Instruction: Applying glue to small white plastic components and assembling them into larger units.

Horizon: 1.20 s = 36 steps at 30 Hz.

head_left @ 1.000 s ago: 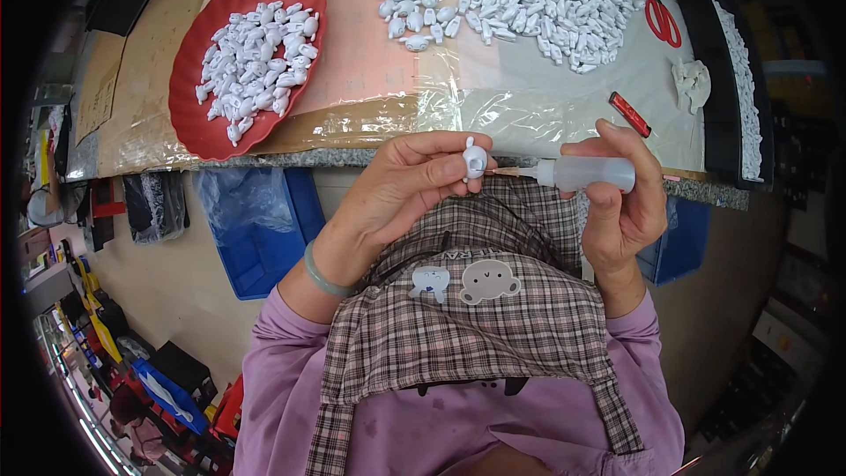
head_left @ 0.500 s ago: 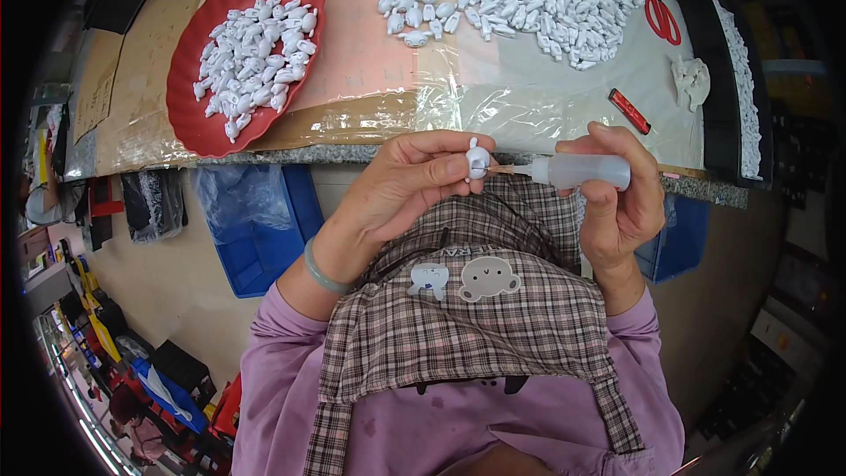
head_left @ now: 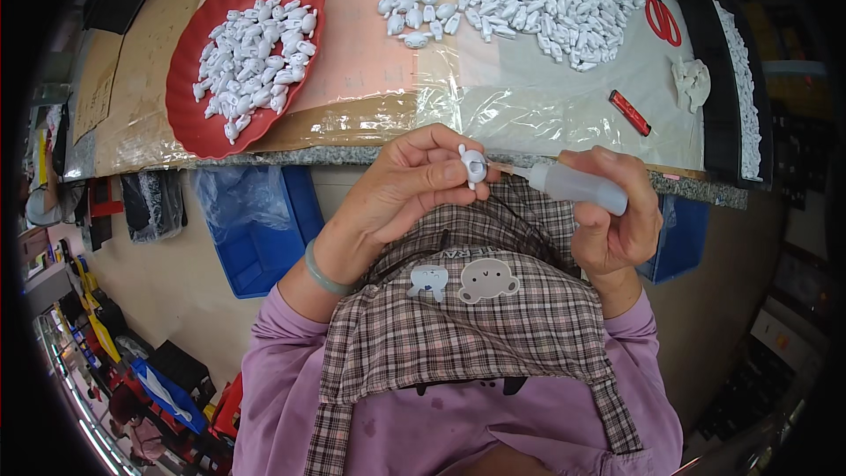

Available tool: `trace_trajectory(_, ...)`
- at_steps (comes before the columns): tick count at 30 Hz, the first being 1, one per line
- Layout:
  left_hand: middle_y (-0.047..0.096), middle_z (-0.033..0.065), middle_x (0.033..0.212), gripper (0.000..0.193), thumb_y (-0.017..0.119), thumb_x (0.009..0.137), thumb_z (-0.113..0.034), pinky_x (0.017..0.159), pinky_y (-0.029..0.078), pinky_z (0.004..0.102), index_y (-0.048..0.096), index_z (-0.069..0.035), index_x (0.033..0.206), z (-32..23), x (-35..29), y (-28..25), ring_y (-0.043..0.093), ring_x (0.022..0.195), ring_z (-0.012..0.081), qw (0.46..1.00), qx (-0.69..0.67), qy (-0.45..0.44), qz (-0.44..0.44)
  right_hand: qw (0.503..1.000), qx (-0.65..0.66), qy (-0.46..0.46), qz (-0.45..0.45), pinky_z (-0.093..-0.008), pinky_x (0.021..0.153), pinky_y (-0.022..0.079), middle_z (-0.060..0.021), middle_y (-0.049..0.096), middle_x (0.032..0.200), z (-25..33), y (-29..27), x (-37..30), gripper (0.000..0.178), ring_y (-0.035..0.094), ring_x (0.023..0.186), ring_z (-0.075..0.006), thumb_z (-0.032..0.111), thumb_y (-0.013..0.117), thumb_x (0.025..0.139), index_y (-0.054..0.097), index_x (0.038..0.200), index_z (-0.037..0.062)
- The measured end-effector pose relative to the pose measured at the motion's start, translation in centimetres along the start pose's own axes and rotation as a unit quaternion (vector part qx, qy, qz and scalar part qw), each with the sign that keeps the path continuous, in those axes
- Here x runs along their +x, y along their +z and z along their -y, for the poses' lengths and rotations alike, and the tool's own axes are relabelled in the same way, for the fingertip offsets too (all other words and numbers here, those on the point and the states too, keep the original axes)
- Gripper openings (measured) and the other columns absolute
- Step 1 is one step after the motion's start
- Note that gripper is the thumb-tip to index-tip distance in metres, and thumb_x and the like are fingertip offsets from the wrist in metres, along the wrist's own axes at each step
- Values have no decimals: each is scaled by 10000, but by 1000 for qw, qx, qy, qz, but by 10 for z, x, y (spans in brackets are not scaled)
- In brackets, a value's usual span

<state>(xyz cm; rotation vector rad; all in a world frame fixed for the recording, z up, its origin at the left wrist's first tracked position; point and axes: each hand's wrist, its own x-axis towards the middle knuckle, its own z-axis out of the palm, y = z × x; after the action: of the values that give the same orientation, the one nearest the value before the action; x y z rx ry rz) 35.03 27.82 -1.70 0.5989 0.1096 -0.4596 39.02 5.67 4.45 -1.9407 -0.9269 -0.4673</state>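
Between the thumb and fingers of my left hand [head_left: 412, 178] is a small white plastic figure part [head_left: 474, 167], its round hollow turned toward the right. My right hand [head_left: 621, 216] is closed round a translucent squeeze bottle [head_left: 577, 187] with a thin nozzle. The bottle lies tilted, its base lower to the right, and the nozzle tip points at the part's hollow. Whether the tip touches the part I cannot tell. Both hands are just in front of the table's near edge, above my checked apron [head_left: 476, 326].
A red scalloped plate [head_left: 189, 115] at the left carries many similar white parts. A large pile of small white pieces [head_left: 546, 0] covers the back of the table. Red scissors [head_left: 663, 19], a red cutter [head_left: 630, 112] and a crumpled white glove-like item [head_left: 691, 84] lie at right. Blue bins [head_left: 256, 247] stand below.
The white part has turned in my left fingers, its hollow now facing more upward. The bottle has tilted, its base dropping, with the nozzle shifted slightly left and up.
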Motion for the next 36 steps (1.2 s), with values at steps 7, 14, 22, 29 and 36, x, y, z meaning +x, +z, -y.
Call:
trace_trajectory(7, 631, 198, 1021, 186, 634, 866, -70, 718, 592, 255, 574, -1, 1029, -1, 0, 1, 664, 860, 230, 1000, 4, 21, -13, 997, -58, -45, 7, -303, 645, 525, -187, 671, 850, 1, -1, 1, 462, 651, 747, -254, 358, 555, 927, 503, 1139, -49)
trace_trajectory(14, 645, 175, 1009, 150, 626, 869, -42, 748, 584, 271, 591, -29, 1014, -2, 1, 0, 673, 873, 215, 999, 1, 42, -18, 993, -66, -96, 18, -302, 547, 524, -130, 670, 924, 1, -2, 5, 458, 647, 686, -261, 285, 677, 832, 530, 1133, -28)
trace_trajectory(22, 642, 172, 1020, 151, 625, 870, -42, 759, 582, 269, 593, -34, 1018, -4, 2, -2, 668, 886, 208, 999, 5, 49, -18, 998, -25, -61, 11, -309, 576, 529, -147, 669, 917, -3, 0, 4, 415, 650, 689, -260, 240, 696, 828, 547, 1104, -32)
trace_trajectory(29, 643, 171, 993, 194, 638, 865, -75, 725, 582, 252, 580, -2, 1034, -7, -2, -3, 662, 839, 202, 998, 5, 41, -53, 906, 333, 235, -114, -275, 629, 532, -125, 575, 983, -26, 18, 9, 348, 612, 782, -182, -27, 617, 821, 482, 1142, -35)
trace_trajectory(36, 645, 163, 1020, 214, 646, 864, -83, 763, 572, 254, 592, -20, 1061, -11, -7, -14, 663, 883, 199, 998, -2, 43, -37, 830, 361, 425, 1, -292, 770, 516, -80, 580, 972, -60, 34, 26, 333, 613, 825, -148, -16, 634, 823, 505, 1130, -16)
